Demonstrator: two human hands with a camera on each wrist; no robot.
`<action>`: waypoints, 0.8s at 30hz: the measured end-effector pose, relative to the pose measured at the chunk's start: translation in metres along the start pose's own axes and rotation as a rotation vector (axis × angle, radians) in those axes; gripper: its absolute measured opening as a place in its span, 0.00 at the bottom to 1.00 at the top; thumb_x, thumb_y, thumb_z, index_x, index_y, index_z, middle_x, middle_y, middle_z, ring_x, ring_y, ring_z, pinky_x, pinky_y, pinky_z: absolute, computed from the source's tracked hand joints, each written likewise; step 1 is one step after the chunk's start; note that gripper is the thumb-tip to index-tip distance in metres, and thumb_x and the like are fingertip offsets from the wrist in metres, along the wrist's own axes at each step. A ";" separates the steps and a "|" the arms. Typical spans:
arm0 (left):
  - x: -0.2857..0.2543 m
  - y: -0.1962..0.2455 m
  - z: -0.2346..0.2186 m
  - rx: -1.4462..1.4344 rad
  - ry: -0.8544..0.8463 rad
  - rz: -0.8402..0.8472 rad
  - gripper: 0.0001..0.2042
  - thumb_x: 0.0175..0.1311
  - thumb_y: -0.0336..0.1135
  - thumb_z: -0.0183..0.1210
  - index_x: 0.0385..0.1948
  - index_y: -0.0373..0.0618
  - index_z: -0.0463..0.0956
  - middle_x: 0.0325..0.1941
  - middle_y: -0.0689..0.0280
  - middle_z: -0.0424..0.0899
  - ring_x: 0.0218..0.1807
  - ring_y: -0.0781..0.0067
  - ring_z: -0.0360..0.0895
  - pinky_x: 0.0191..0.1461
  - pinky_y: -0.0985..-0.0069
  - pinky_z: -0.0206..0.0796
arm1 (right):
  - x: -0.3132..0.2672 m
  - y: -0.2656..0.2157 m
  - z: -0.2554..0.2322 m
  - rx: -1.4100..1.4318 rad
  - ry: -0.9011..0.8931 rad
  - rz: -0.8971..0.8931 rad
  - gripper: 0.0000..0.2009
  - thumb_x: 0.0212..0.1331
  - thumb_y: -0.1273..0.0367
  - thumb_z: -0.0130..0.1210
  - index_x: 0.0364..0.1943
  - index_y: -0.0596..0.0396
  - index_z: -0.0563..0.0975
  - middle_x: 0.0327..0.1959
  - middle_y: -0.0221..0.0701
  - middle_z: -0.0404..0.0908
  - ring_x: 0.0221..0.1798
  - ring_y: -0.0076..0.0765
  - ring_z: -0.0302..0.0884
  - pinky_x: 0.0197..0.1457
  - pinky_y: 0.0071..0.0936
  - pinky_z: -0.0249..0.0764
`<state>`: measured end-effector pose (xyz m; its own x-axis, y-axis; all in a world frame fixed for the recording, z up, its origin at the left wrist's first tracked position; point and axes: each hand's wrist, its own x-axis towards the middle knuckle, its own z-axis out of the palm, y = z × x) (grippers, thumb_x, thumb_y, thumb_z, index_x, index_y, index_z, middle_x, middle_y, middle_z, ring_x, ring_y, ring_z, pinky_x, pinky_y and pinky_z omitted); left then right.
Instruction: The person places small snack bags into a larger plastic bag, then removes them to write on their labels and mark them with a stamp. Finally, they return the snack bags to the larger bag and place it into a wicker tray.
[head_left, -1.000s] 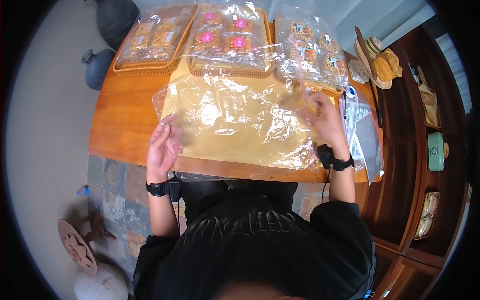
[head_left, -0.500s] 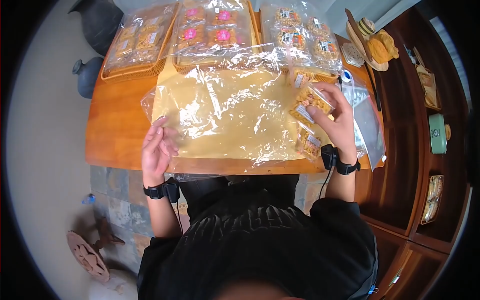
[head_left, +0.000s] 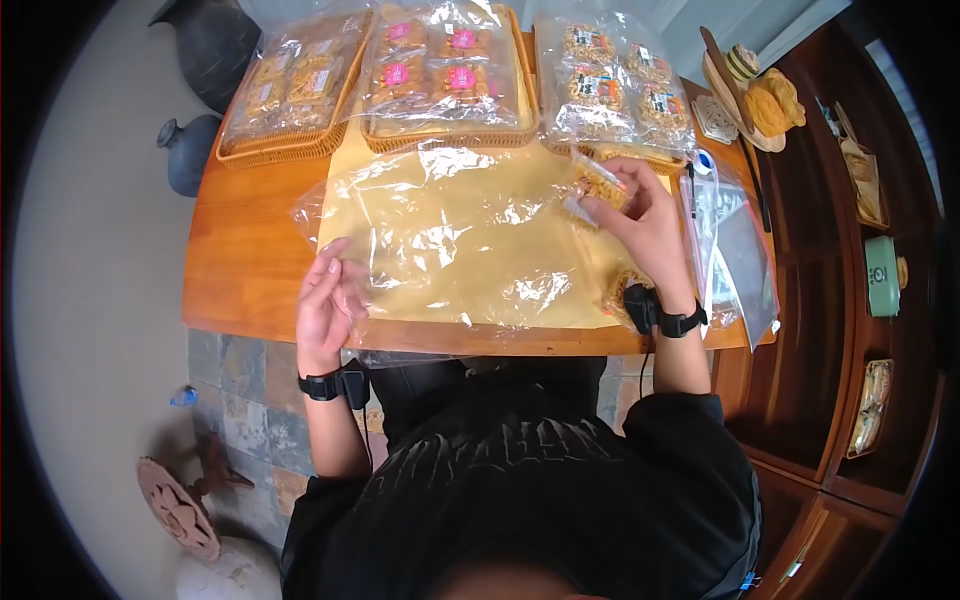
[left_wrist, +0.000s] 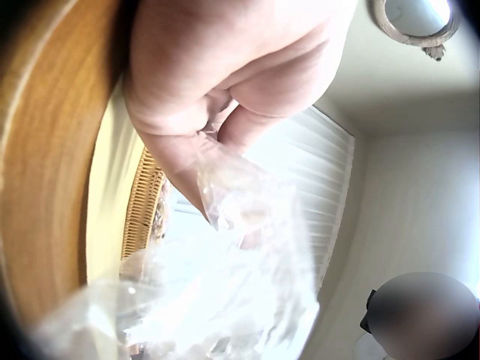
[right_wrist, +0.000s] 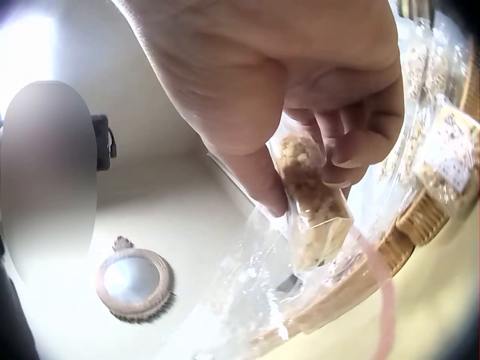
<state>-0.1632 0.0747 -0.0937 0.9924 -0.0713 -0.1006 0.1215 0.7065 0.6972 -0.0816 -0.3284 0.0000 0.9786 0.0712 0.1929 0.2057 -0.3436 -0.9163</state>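
Observation:
A large clear plastic bag spreads over the yellow sheet on the table. My left hand pinches the bag's left edge; in the left wrist view the film comes out between thumb and fingers of the hand. Between thumb and fingers, my right hand holds a small wrapped snack pack above the bag's right part. The right wrist view shows the pack end-on below the hand. Another pack lies near my right wrist.
Along the back stand wicker baskets with bagged snack packs. Clear bags and a tape roll lie at the right edge of the table, near a tray with an orange item. Wooden shelves stand beyond.
My right hand came up with a snack pack, which has since moved slightly up and left, over the bag. My left hand stays at the bag's edge. The head view has shifted a little.

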 end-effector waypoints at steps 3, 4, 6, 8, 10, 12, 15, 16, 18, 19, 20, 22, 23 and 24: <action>0.000 0.001 0.009 0.028 0.007 -0.016 0.19 0.77 0.32 0.46 0.66 0.36 0.65 0.44 0.51 0.84 0.26 0.69 0.83 0.29 0.75 0.80 | 0.003 0.004 -0.003 0.164 -0.181 0.091 0.21 0.55 0.72 0.69 0.54 0.56 0.77 0.23 0.16 0.71 0.22 0.09 0.62 0.25 0.13 0.57; 0.000 0.003 0.018 0.089 0.007 -0.039 0.19 0.77 0.31 0.47 0.66 0.36 0.64 0.45 0.51 0.84 0.27 0.68 0.84 0.30 0.73 0.81 | 0.003 0.002 -0.003 0.216 -0.296 0.176 0.21 0.56 0.72 0.68 0.55 0.57 0.77 0.22 0.16 0.70 0.21 0.10 0.62 0.24 0.13 0.57; 0.001 0.002 0.021 0.151 0.010 -0.060 0.20 0.76 0.31 0.48 0.67 0.36 0.64 0.45 0.51 0.84 0.29 0.67 0.84 0.31 0.71 0.82 | 0.010 -0.009 0.003 0.252 -0.367 0.200 0.22 0.57 0.75 0.65 0.57 0.58 0.76 0.22 0.19 0.74 0.20 0.11 0.65 0.24 0.15 0.60; 0.003 0.000 0.026 0.236 -0.016 -0.044 0.22 0.74 0.28 0.51 0.68 0.37 0.61 0.50 0.50 0.83 0.35 0.63 0.86 0.35 0.68 0.84 | 0.017 -0.036 0.016 0.169 -0.481 0.364 0.22 0.56 0.80 0.60 0.58 0.61 0.76 0.24 0.21 0.78 0.20 0.13 0.67 0.24 0.16 0.62; 0.000 0.001 0.034 0.300 -0.035 -0.085 0.25 0.72 0.25 0.53 0.70 0.40 0.59 0.55 0.50 0.82 0.44 0.59 0.86 0.40 0.66 0.86 | 0.030 -0.017 0.024 0.159 -0.620 0.301 0.22 0.58 0.79 0.58 0.59 0.62 0.75 0.30 0.26 0.82 0.24 0.16 0.71 0.27 0.17 0.66; -0.001 0.000 0.036 0.466 -0.072 -0.059 0.27 0.71 0.25 0.53 0.72 0.42 0.57 0.58 0.49 0.80 0.54 0.58 0.83 0.42 0.66 0.85 | 0.039 -0.017 0.039 0.271 -0.918 0.277 0.22 0.64 0.72 0.59 0.62 0.62 0.73 0.37 0.30 0.83 0.30 0.18 0.75 0.33 0.19 0.72; -0.001 0.006 0.039 0.395 -0.092 -0.101 0.29 0.70 0.23 0.54 0.73 0.42 0.55 0.59 0.50 0.80 0.59 0.59 0.80 0.44 0.68 0.85 | 0.046 -0.019 0.069 0.264 -1.028 0.252 0.24 0.67 0.69 0.58 0.66 0.60 0.69 0.42 0.32 0.83 0.36 0.21 0.79 0.40 0.21 0.76; -0.001 0.008 0.039 0.337 -0.118 -0.125 0.30 0.70 0.22 0.54 0.73 0.41 0.55 0.59 0.51 0.80 0.59 0.59 0.80 0.44 0.69 0.84 | 0.048 -0.020 0.079 0.273 -1.045 0.240 0.25 0.67 0.69 0.58 0.66 0.59 0.68 0.42 0.31 0.83 0.36 0.22 0.80 0.40 0.21 0.77; -0.001 0.007 0.039 0.354 -0.066 -0.092 0.30 0.68 0.21 0.54 0.72 0.40 0.55 0.58 0.47 0.79 0.52 0.51 0.84 0.43 0.68 0.84 | 0.052 -0.015 0.099 0.374 -1.049 0.263 0.23 0.67 0.69 0.58 0.64 0.60 0.69 0.42 0.30 0.83 0.38 0.22 0.80 0.40 0.21 0.77; 0.000 0.006 0.037 0.380 -0.053 -0.100 0.30 0.68 0.22 0.54 0.72 0.39 0.55 0.57 0.48 0.79 0.52 0.51 0.84 0.43 0.68 0.84 | 0.050 -0.021 0.108 0.380 -1.009 0.244 0.22 0.66 0.68 0.59 0.62 0.60 0.70 0.43 0.31 0.83 0.37 0.22 0.80 0.40 0.22 0.77; 0.000 0.006 0.036 0.404 -0.042 -0.110 0.30 0.68 0.22 0.54 0.72 0.38 0.55 0.57 0.48 0.80 0.52 0.52 0.84 0.43 0.68 0.84 | 0.050 -0.026 0.115 0.385 -0.966 0.227 0.22 0.66 0.68 0.60 0.61 0.61 0.70 0.43 0.31 0.84 0.37 0.22 0.80 0.39 0.22 0.77; 0.000 0.009 0.038 0.371 -0.068 -0.115 0.29 0.69 0.22 0.56 0.70 0.37 0.57 0.55 0.55 0.81 0.52 0.58 0.85 0.43 0.72 0.83 | 0.054 -0.017 0.130 0.424 -0.980 0.194 0.21 0.66 0.67 0.61 0.60 0.61 0.71 0.42 0.31 0.84 0.36 0.21 0.80 0.38 0.21 0.77; -0.001 0.009 0.040 0.341 -0.056 -0.117 0.27 0.69 0.22 0.56 0.69 0.37 0.59 0.55 0.55 0.81 0.51 0.58 0.85 0.42 0.71 0.83 | 0.055 -0.012 0.137 0.466 -0.986 0.168 0.21 0.65 0.66 0.62 0.58 0.61 0.71 0.42 0.31 0.84 0.36 0.21 0.80 0.38 0.21 0.76; -0.002 0.009 0.040 0.310 -0.043 -0.122 0.26 0.69 0.22 0.57 0.67 0.36 0.61 0.56 0.55 0.81 0.51 0.59 0.85 0.42 0.71 0.83 | 0.055 -0.009 0.143 0.464 -0.994 0.167 0.21 0.65 0.66 0.62 0.58 0.61 0.71 0.42 0.31 0.84 0.36 0.21 0.80 0.38 0.21 0.76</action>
<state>-0.1632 0.0525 -0.0589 0.9694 -0.1760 -0.1711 0.2333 0.4437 0.8653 -0.0291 -0.1874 -0.0316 0.5167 0.8474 -0.1224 -0.1521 -0.0498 -0.9871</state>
